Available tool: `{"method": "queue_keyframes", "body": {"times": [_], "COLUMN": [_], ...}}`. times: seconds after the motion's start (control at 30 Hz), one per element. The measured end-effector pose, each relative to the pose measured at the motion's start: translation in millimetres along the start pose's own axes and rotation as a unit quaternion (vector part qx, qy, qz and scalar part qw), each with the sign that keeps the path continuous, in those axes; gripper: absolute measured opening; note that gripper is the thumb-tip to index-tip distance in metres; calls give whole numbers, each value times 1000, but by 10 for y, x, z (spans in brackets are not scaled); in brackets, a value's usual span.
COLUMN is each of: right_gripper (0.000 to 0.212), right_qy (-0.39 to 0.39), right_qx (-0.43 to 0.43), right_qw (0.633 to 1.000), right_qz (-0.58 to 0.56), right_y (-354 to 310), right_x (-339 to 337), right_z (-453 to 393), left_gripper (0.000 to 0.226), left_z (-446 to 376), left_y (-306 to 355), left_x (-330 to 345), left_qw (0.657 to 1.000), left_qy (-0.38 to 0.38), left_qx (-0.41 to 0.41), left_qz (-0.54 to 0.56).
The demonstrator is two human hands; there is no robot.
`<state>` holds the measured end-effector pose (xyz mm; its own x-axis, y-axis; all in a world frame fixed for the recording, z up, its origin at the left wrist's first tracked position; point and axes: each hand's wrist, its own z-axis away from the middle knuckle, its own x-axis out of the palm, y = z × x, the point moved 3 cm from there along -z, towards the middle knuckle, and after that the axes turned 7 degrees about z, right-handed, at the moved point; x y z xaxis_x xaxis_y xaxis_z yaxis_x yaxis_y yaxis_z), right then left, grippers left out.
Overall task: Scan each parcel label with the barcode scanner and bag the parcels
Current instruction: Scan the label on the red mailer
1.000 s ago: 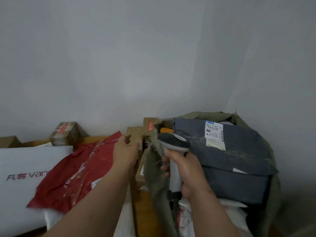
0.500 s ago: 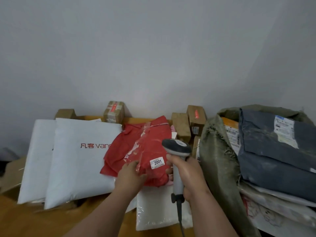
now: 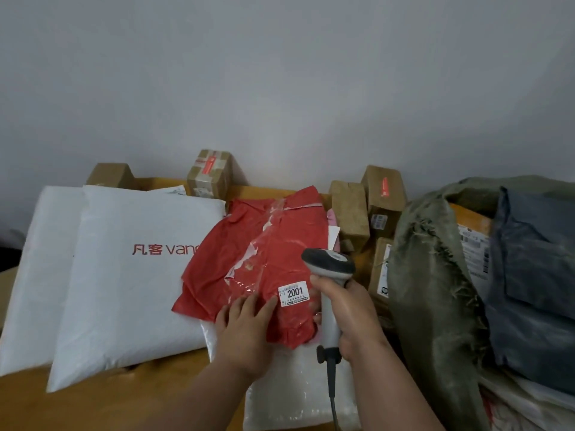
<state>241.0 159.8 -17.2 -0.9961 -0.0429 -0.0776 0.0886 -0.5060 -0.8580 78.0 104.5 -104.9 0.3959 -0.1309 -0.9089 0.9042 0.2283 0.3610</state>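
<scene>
Here the green sack [image 3: 435, 306] stands at the right, already stuffed with parcels. On the wooden desk [image 3: 62, 405], against a plain grey wall, lie white padded mailers [image 3: 124, 275], and across them the red parcel [image 3: 264, 259] — a thin plastic bag, likely light, floppy and slick, best pinched at an edge. The left hand [image 3: 245, 334] lies flat on it beside the label [image 3: 294, 293]; the right hand [image 3: 351, 318] has its grip clamped round the scanner [image 3: 329, 269].
</scene>
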Motion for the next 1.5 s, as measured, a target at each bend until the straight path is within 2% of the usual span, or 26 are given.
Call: {"method": "queue_keyframes", "body": {"times": [0.13,0.3,0.4,0.5,0.57,0.63,0.67,0.7,0.77,0.83,0.93,1.03,1.13,1.33,1.5], "right_gripper": [14,10,12,13,14,16,17,17,17,16,13,14,14,14,13], "right_qy": [-6,-13,-29,-43,-42,-42,-43,-44,-46,-48,-44,-42,-51,-59,-57], "right_qx": [14,11,11,12,16,24,28,32,39,42,31,20,9,5,-2], "right_qw": [1000,1000,999,999,998,998,998,998,998,997,996,994,992,991,991], "right_qz": [5,9,12,29,35,28,23,22,32,47,74,99,111,123,123], "right_y": [20,4,5,26,49,74,86,99,131,153,164,154,134,113,106], "right_x": [-57,-102,-107,-104,-104,-104,-100,-96,-86,-76,-76,-84,-89,-96,-109], "right_z": [-103,-140,-92,-26,18,60,85,108,157,208,266,299,329,352,362], "left_gripper": [65,48,46,54,57,52,48,48,52,58,52,37,29,12,11], "left_z": [-19,10,43,82,129,194,224,251,296,287,221,156,136,123,102], "left_y": [-9,27,13,-45,-55,-30,-24,-14,52,123,186,122,47,-51,-104], "left_x": [23,-14,-46,-54,-73,-74,-71,-71,-54,-57,-127,-209,-254,-273,-265], "left_qw": [999,993,993,991,971,913,858,785,632,535,439,389,391,406,421], "left_qy": [40,102,105,97,135,203,234,254,242,209,156,100,68,87,83], "left_qx": [3,27,13,-48,-126,-202,-250,-307,-419,-469,-460,-454,-462,-448,-435], "left_qz": [-1,53,47,72,152,290,382,474,606,671,756,796,793,792,791]}}
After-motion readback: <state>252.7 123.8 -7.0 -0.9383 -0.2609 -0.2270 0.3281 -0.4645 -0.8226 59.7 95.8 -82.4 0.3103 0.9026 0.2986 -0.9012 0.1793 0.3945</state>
